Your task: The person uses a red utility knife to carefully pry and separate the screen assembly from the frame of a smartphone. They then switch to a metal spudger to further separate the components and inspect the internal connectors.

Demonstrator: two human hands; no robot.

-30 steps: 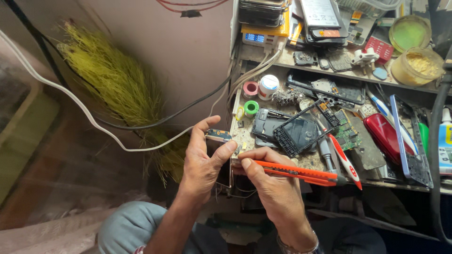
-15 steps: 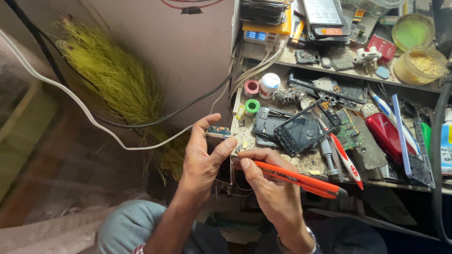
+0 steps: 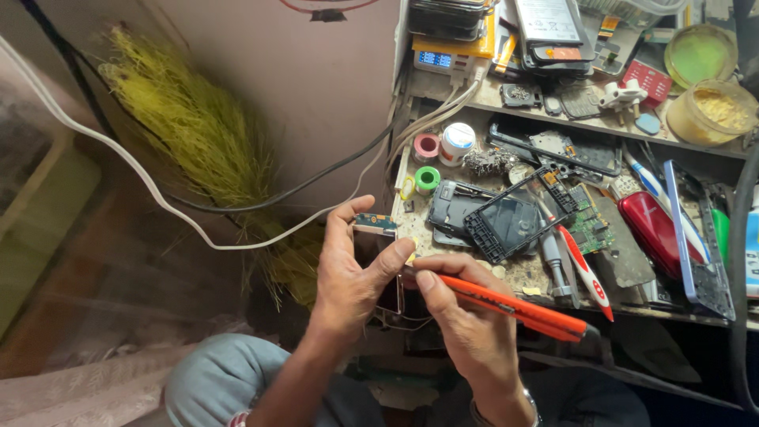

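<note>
Pinched between thumb and fingers, the small circuit board (image 3: 375,224) sat in the left hand (image 3: 352,277), held off the near-left edge of the workbench (image 3: 514,273), above the knees. Right hand (image 3: 466,324) was closed pen-style round an orange soldering iron (image 3: 514,307), tip end hidden behind the fingers, close to the board. Board looked light, thin, stiff and fragile: prob. best gripped by its edges, as the left hand did, w/ fingers off the components; thin wires hung below it, so easily snagged. Iron looked rigid, its plastic shaft giving a decent hold. On the bench, centre: an opened black phone frame (image 3: 506,221) lying tilted over another phone shell. Left of that, a pink tape roll (image 3: 426,147) and a green one (image 3: 427,179), plus a small white round tub (image 3: 458,139). Far shelf: yellow box w/ a blue display strip (image 3: 436,58), flat battery pack w/ a pale label (image 3: 549,20), red rectangular pack (image 3: 648,81). Far right: two round yellowish tubs (image 3: 715,111). Right side: glossy red phone cover (image 3: 652,225). Print too small to tell.
</note>
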